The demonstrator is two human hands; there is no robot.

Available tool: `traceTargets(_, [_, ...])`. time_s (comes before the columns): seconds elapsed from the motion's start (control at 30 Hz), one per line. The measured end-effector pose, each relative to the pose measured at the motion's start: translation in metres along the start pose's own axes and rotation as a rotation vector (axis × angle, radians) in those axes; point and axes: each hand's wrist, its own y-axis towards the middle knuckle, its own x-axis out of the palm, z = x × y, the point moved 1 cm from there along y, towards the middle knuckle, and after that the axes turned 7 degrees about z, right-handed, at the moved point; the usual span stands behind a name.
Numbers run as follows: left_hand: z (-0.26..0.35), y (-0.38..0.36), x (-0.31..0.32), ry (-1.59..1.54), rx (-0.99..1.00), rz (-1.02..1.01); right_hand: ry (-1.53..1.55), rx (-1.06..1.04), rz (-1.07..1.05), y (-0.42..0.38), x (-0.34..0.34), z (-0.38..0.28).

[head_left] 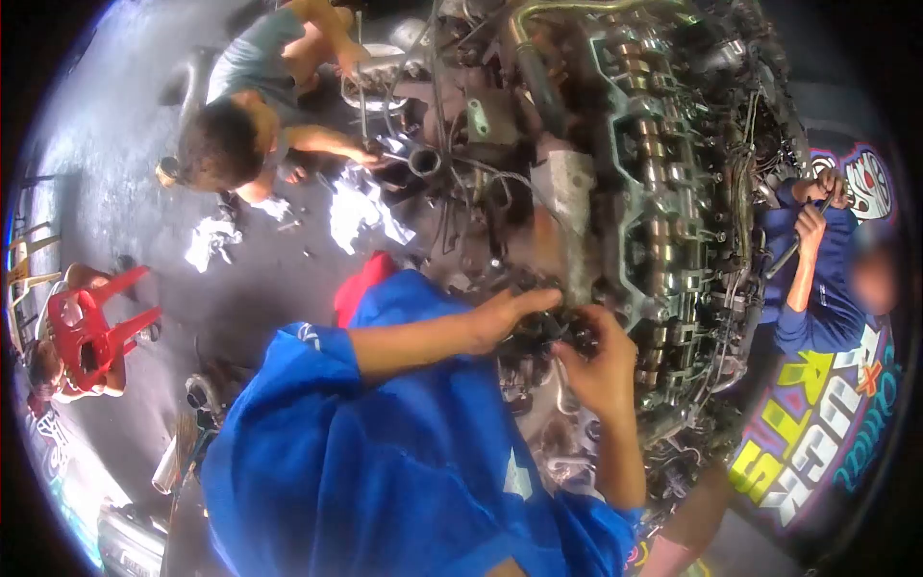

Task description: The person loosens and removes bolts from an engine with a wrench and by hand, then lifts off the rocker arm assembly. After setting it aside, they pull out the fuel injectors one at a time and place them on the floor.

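Observation:
My left hand [502,317] comes in from the left, its fingers curled round a dark metal part [546,327] beside the engine. On the other side of that part is my right hand [604,363], thumb and fingers bent against it. Fine detail between the hands is blurred. Just beyond them, a pale metal housing [565,188] stands next to the long open engine top [659,192], where a row of shiny shaft and rocker pieces shows. A bent metal pipe [563,385] lies below my right hand's thumb.
At upper left a person in grey [221,139] reaches toward engine parts, near crumpled white paper [361,207]. Another person in dark blue [817,260] holds a bar [786,258] on the right. A red chair [91,327] is at far left; hoses and cables cross the engine.

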Motion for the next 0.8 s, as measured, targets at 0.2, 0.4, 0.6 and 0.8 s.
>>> traceTargets(0.2, [-0.003,-0.001,-0.009,0.037,-0.117,-0.033,0.057,-0.008,0.038,-0.007,0.006,0.007])
traceTargets(0.4, [0.005,-0.007,-0.001,0.047,-0.029,-0.105,0.188,0.047,0.048,-0.010,0.003,0.006])
traceTargets(0.6, [0.015,-0.008,0.003,0.173,0.078,-0.146,0.205,0.080,0.053,-0.009,0.001,0.009])
traceTargets(0.8, [0.007,-0.003,-0.006,0.100,-0.085,-0.206,0.192,0.046,0.040,-0.010,-0.001,0.018])
